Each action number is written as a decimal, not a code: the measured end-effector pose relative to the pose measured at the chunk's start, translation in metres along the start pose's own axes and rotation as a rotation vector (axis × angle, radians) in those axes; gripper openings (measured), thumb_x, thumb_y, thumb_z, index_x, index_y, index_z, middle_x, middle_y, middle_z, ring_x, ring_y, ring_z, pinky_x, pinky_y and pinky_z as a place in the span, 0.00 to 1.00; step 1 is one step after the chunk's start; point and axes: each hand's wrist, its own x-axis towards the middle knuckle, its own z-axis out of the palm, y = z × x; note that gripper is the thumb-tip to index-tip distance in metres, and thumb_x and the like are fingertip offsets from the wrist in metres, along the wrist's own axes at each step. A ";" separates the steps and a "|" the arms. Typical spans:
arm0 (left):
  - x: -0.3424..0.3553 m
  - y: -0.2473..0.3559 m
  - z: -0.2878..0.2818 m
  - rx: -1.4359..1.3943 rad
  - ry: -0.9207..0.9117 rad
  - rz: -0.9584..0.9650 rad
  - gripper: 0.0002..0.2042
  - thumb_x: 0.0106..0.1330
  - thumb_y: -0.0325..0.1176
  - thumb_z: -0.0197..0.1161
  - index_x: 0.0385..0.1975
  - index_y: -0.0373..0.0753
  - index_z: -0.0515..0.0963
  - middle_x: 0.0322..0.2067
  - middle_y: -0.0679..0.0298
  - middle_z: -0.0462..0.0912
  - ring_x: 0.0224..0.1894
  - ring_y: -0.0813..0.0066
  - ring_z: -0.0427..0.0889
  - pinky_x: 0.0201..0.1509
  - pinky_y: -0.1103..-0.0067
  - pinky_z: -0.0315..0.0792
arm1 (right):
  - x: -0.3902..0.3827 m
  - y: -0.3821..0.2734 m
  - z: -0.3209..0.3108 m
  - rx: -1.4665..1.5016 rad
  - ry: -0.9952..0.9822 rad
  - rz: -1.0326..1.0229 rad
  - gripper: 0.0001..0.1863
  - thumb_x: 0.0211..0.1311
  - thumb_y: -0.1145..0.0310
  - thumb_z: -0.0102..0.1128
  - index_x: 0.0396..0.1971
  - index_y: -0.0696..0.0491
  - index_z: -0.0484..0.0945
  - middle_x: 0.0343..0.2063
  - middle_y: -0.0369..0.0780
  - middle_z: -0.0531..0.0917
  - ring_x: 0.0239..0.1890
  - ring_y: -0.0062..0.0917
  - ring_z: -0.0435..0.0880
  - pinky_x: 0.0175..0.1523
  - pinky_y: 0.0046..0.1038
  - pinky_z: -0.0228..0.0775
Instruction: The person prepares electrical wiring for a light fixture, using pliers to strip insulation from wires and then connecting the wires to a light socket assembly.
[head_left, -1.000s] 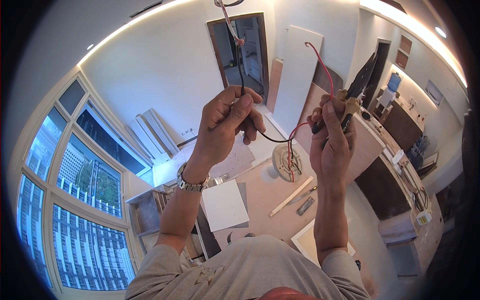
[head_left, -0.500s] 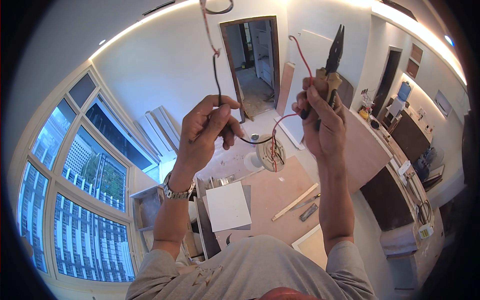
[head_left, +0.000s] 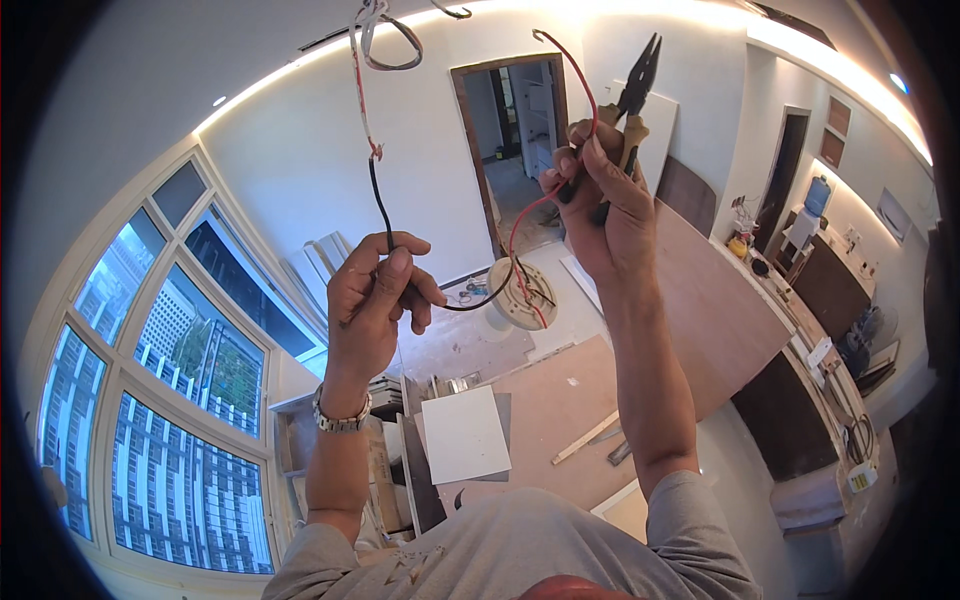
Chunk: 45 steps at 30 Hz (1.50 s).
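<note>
My left hand pinches a black wire between thumb and forefinger. The upper end of that wire meets stripped, twisted strands of a red-and-white wire hanging from above. In my right hand are long-nose pliers, jaws pointing up, held by their tan and black handles. The same hand grips a red wire, whose bare hooked tip rises above the fingers. Both held wires lead down to a round cream-coloured fixture dangling between my forearms. How far the plier handles are spread is hidden by my fingers.
A loop of wire hangs at the top. Below lies a brown board with a white panel and a wooden strip. Large windows stand left, a long cluttered counter right, and a doorway ahead.
Against the background, my left hand has moved left and down, my right hand left and up. Both wires and the fixture have shifted left in view. Each hand keeps its hold.
</note>
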 end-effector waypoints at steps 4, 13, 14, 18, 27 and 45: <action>-0.003 0.004 -0.006 0.000 -0.007 -0.013 0.16 0.82 0.41 0.53 0.51 0.33 0.77 0.25 0.56 0.86 0.19 0.81 0.79 0.22 0.84 0.71 | 0.015 0.015 0.001 0.122 -0.041 0.101 0.10 0.72 0.72 0.64 0.50 0.54 0.83 0.43 0.33 0.81 0.39 0.19 0.78 0.47 0.31 0.69; -0.008 0.009 -0.018 0.010 -0.005 0.002 0.16 0.82 0.40 0.52 0.52 0.32 0.77 0.24 0.56 0.85 0.18 0.80 0.78 0.21 0.84 0.71 | 0.038 0.031 0.007 0.255 -0.112 0.204 0.09 0.72 0.71 0.63 0.49 0.52 0.82 0.42 0.32 0.79 0.39 0.20 0.75 0.49 0.29 0.67; -0.007 0.009 -0.018 0.012 -0.003 0.000 0.16 0.82 0.40 0.52 0.52 0.32 0.77 0.24 0.56 0.85 0.18 0.80 0.78 0.21 0.84 0.71 | 0.040 0.032 0.007 0.264 -0.134 0.213 0.09 0.72 0.72 0.63 0.49 0.51 0.81 0.43 0.34 0.78 0.40 0.21 0.75 0.51 0.29 0.69; -0.007 0.009 -0.019 0.033 0.013 0.000 0.16 0.82 0.40 0.53 0.52 0.31 0.77 0.24 0.56 0.85 0.18 0.80 0.78 0.21 0.84 0.70 | 0.044 0.040 0.007 0.275 -0.191 0.229 0.09 0.72 0.72 0.62 0.49 0.51 0.81 0.43 0.35 0.78 0.40 0.21 0.74 0.51 0.29 0.69; -0.006 0.010 -0.019 0.035 0.033 -0.013 0.16 0.82 0.40 0.54 0.52 0.31 0.78 0.23 0.57 0.84 0.17 0.80 0.78 0.20 0.84 0.70 | 0.048 0.040 0.011 0.305 -0.208 0.238 0.08 0.72 0.72 0.63 0.48 0.52 0.82 0.44 0.35 0.78 0.41 0.22 0.74 0.51 0.30 0.70; -0.001 0.008 -0.023 0.075 0.045 0.001 0.14 0.82 0.37 0.52 0.53 0.32 0.77 0.22 0.59 0.83 0.15 0.83 0.75 0.19 0.86 0.69 | 0.042 0.050 0.002 0.317 -0.205 0.256 0.08 0.71 0.70 0.64 0.46 0.54 0.83 0.40 0.34 0.78 0.38 0.20 0.75 0.46 0.29 0.68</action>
